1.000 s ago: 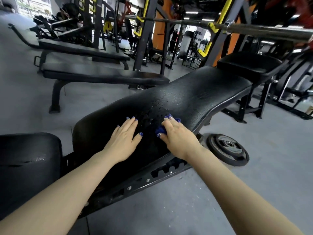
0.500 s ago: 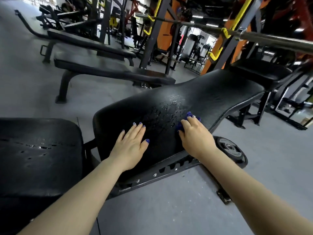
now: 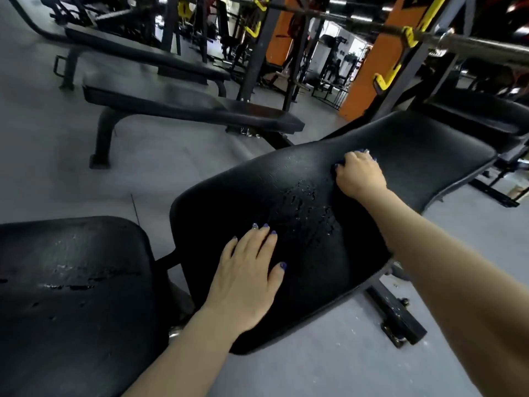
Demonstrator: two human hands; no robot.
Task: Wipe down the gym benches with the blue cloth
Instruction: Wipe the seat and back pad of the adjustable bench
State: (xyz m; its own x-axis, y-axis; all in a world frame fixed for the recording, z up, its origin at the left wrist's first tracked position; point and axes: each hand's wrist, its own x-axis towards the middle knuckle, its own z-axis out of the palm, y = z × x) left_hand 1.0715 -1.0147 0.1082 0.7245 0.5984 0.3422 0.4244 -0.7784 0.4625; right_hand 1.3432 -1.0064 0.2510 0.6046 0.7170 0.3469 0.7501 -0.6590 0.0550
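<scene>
Since the frame half a second before, the right hand point(image 3: 359, 176) had slid further up the long black padded vinyl bench backrest point(image 3: 415, 156), away from the person, while the left hand point(image 3: 246, 277) had stayed near the lower end of the same pad. That right hand was curled over a small bunched blue cloth point(image 3: 361, 151), of which only a sliver showed past the knuckles, and pressed it against the pad just above a patch of scattered water droplets point(image 3: 309, 204). Its fingertips were bent down onto the vinyl. The left hand lay flat on the backrest with straight fingers spread slightly and thumb held out to the side, gripping nothing. A separate black padded seat cushion point(image 3: 71, 287), cracked and worn on top, sat just beside the backrest's lower end. Beyond it, on the grey gym floor point(image 3: 57, 133), stood a flat black bench point(image 3: 186, 110), and a steel barbell point(image 3: 486, 45) rested on yellow rack hooks point(image 3: 392, 67) overhead.
</scene>
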